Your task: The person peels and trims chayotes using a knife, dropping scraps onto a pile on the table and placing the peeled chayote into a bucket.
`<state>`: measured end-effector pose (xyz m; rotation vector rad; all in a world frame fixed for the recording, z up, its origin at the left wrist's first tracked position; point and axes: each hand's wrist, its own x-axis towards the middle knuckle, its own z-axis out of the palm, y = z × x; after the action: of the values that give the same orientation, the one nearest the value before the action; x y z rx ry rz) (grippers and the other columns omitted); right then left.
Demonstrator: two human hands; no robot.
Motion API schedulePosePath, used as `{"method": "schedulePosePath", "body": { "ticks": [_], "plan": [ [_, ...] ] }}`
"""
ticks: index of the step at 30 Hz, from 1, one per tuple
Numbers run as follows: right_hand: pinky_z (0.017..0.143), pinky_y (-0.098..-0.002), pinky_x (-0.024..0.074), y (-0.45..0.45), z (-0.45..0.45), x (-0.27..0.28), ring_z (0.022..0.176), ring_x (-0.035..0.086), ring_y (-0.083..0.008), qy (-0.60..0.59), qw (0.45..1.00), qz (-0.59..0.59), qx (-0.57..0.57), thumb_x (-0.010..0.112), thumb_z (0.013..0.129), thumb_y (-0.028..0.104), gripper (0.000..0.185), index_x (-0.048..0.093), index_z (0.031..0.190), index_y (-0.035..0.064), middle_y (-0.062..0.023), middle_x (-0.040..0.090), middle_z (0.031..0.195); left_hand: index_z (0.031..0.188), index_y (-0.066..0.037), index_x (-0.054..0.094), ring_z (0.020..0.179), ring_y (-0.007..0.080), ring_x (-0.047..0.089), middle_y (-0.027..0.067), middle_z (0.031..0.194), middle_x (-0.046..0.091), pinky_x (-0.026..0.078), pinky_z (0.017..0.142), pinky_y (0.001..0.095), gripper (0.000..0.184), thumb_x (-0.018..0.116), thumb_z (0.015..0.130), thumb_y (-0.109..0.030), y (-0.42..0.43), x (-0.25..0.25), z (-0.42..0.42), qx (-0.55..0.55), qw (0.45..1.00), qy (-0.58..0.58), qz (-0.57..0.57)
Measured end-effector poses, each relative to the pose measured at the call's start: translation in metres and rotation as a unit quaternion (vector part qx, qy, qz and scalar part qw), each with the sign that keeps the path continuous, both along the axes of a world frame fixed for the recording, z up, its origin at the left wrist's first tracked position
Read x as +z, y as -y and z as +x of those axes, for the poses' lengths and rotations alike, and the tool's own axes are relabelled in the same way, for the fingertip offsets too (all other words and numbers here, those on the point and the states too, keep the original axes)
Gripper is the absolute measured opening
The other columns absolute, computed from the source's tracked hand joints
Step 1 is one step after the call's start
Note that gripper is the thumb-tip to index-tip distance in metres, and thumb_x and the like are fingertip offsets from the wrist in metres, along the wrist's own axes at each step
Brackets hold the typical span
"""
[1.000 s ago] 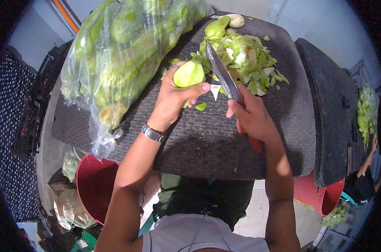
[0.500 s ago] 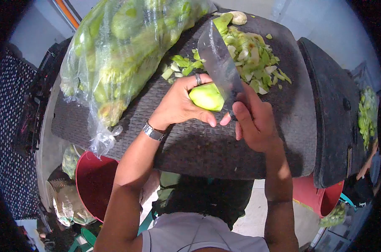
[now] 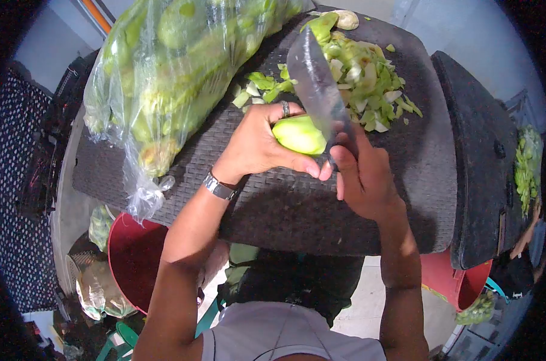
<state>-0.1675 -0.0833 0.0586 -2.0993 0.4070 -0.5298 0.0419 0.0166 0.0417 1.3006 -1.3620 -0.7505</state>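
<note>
My left hand (image 3: pixel 258 144), with a ring and a wristwatch, is wrapped round a pale green, smooth vegetable that looks like a chayote (image 3: pixel 300 135). In my right hand (image 3: pixel 366 171) is a broad-bladed kitchen knife (image 3: pixel 318 81), its blade pointing up and away from me. The lower blade lies against or just in front of the chayote's right end; exact contact is hard to see. Just beyond the knife is a heap of pale green peelings and slices (image 3: pixel 372 81). Smaller cut pieces (image 3: pixel 264 87) lie beyond my left hand.
A large clear plastic bag (image 3: pixel 170 90) full of green vegetables covers the left of the dark woven table (image 3: pixel 285 210). A dark chair (image 3: pixel 477 162) stands at the right. Red buckets (image 3: pixel 131 259) sit below both sides. A whitish piece (image 3: pixel 346 20) lies at the far edge.
The chayote has turned slightly, showing more of its side. The knife has shifted a little to the right and down along it, and my left thumb has moved right.
</note>
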Motion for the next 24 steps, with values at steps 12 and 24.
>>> {"method": "schedulePosePath", "body": {
  "ticks": [12, 24],
  "plan": [
    [0.052, -0.0395, 0.0531, -0.002, 0.01, -0.006, 0.055, 0.069, -0.0276, 0.007, 0.992, 0.129, -0.005, 0.047, 0.11, 0.023, 0.039, 0.043, 0.141, -0.0009, -0.0162, 0.071, 0.079, 0.103, -0.002, 0.076, 0.079, 0.0065, 0.066, 0.0001, 0.087, 0.074, 0.055, 0.074, 0.0249, 0.045, 0.098, 0.07, -0.024, 0.001, -0.008, 0.002, 0.017, 0.998, -0.04, 0.039],
    [0.063, -0.0474, 0.0574, -0.006, 0.013, -0.008, 0.078, 0.075, -0.0418, 0.012, 0.995, -0.012, -0.093, 0.072, 0.096, 0.04, 0.056, 0.05, 0.123, -0.003, -0.0254, 0.071, 0.082, 0.096, -0.002, 0.077, 0.058, 0.0014, 0.053, -0.0011, 0.077, 0.071, 0.041, 0.051, 0.0195, 0.028, 0.091, 0.081, -0.022, 0.007, -0.013, -0.01, 0.072, 0.972, -0.216, 0.056]
  ]
}}
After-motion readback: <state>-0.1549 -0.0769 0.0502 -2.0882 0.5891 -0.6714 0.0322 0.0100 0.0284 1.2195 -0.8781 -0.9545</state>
